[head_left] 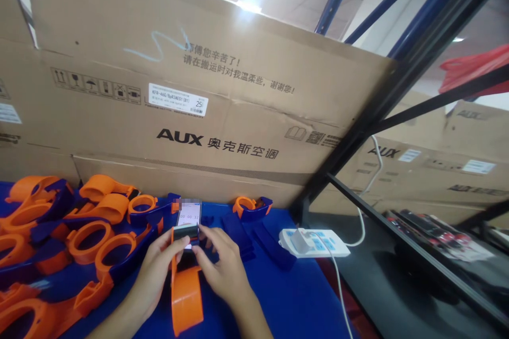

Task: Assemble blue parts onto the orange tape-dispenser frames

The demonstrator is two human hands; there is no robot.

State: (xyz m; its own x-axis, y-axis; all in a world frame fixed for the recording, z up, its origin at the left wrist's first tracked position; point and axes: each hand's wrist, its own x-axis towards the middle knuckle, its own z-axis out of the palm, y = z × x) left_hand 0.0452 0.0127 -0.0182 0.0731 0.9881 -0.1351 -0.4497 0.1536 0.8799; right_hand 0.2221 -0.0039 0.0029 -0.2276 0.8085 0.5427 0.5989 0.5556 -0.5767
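Both hands meet at an orange plastic tape dispenser (186,296), its wide ring hanging down towards me. My left hand (163,254) grips the upper frame from the left, thumb across a dark, roller-like part (185,232). My right hand (220,257) is closed at the right side of the same end, fingertips pinching around a dark blue edge. What exactly lies under the right fingertips is partly hidden. Directly behind the hands, a phone (189,213) shows a running timer.
Several orange and blue dispensers (90,241) lie piled on the left of the blue table surface (274,296). One more dispenser (251,206) and loose blue strips (274,246) lie at right. A white power strip (314,242) with cables sits by the rack post. Large cardboard boxes (238,116) stand behind.
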